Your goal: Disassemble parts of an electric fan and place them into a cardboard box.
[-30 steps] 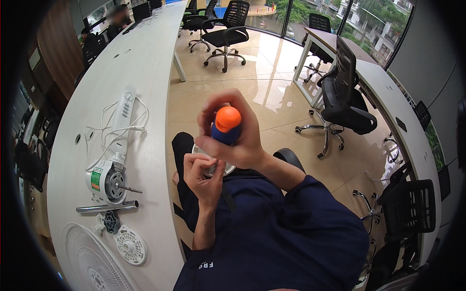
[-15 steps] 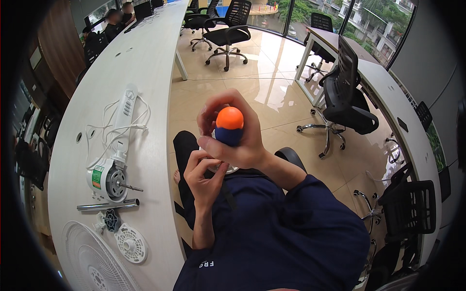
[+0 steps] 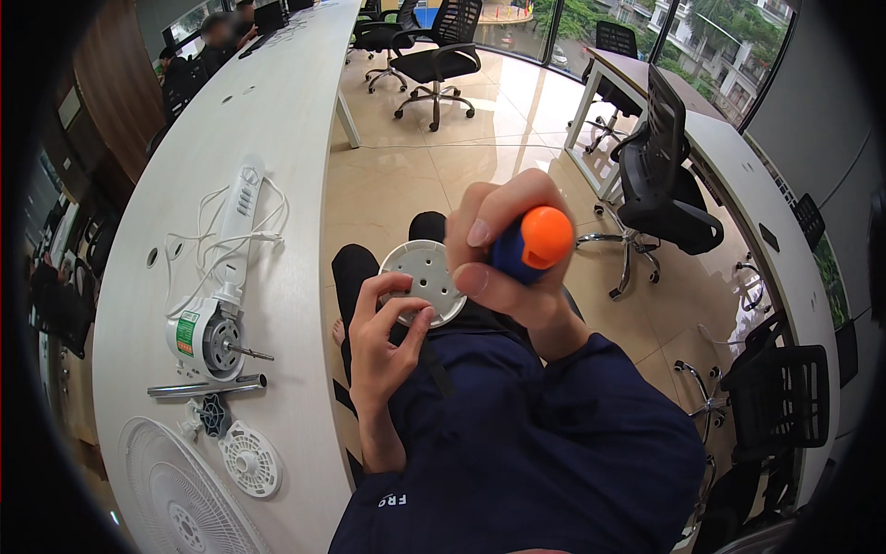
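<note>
In my right hand [image 3: 521, 249], the fingers wrap round a screwdriver [image 3: 546, 238] with a blue handle and an orange end cap. The cap faces up at me, and the hand hides the shaft. A round white plate [image 3: 423, 283] with several small holes sits above my lap, just left of the screwdriver. My left hand [image 3: 386, 337] is closed at the plate's near left rim, its bent fingertips over the face. Thumb and forefinger come close together there; anything small between them cannot be made out.
A long pale table [image 3: 277, 120] on my left bears a white fan stem with cord [image 3: 238, 217], a motor [image 3: 208, 342], a metal tube [image 3: 208, 386], a round vented cover [image 3: 249, 459] and a fan grille [image 3: 175, 499]. Black office chairs [image 3: 664, 175] stand to the right.
My right hand has moved right with the screwdriver, off the plate, whose holed face now shows. The screwdriver's handle tilts more. My left hand stays about where it was.
</note>
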{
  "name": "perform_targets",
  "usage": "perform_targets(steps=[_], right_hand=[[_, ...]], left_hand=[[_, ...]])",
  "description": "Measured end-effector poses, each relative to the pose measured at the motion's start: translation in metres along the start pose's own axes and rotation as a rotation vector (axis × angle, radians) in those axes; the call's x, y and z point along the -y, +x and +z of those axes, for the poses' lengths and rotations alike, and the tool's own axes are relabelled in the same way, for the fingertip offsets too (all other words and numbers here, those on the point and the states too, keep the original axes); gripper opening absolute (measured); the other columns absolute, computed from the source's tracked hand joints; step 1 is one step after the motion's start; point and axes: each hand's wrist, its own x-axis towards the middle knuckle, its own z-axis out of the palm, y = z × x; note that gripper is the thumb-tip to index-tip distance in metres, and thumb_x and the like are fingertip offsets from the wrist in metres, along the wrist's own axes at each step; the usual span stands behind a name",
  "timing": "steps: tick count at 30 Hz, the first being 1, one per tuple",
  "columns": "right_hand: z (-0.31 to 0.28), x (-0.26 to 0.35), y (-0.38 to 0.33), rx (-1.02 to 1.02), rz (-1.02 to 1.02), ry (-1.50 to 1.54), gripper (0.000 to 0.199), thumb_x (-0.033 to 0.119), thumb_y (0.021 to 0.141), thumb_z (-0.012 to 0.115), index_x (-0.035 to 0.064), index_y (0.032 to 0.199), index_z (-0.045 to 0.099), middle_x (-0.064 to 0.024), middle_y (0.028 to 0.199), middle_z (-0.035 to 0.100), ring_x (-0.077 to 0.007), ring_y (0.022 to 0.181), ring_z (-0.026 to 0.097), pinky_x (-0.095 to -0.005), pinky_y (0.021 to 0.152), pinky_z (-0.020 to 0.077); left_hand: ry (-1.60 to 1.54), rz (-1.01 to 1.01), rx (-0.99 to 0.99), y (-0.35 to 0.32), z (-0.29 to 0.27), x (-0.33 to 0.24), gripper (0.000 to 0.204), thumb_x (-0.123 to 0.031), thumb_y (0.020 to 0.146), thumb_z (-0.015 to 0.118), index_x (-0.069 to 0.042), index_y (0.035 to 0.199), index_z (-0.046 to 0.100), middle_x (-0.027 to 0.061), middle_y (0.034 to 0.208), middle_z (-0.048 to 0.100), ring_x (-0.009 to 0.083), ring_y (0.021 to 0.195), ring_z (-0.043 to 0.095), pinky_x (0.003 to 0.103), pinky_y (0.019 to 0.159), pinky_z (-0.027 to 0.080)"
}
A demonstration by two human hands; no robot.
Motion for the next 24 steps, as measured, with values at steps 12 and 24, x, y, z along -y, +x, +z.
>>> perform_targets(steps=[12, 24], right_hand=[[-0.046, -0.065, -0.066, 0.055, 0.819, -0.387, 0.037, 0.021, 0.08, 0.079, 0.0005, 0.106, 0.064, -0.0056, 0.091, 0.065, -0.0145, 0.086, 0.063, -0.0278, 0.079, 0.0508], [-0.032, -0.101, -0.071, -0.039, 0.842, -0.003, 0.027, 0.017, 0.086, 0.072, -0.0008, 0.104, 0.063, -0.0032, 0.088, 0.064, -0.0099, 0.078, 0.059, -0.0224, 0.07, 0.0462]], left_hand=[[-0.067, -0.069, -0.215, -0.004, 0.007, -0.004, 0.014, -0.003, 0.079, 0.078, -0.002, 0.088, 0.068, 0.0086, 0.097, 0.066, 0.0215, 0.083, 0.066, 0.03, 0.069, 0.052], [0.016, -0.136, -0.471, -0.021, -0.002, -0.032, 0.011, -0.012, 0.081, 0.08, -0.009, 0.089, 0.072, 0.0019, 0.084, 0.071, 0.0155, 0.078, 0.063, 0.03, 0.083, 0.041]])
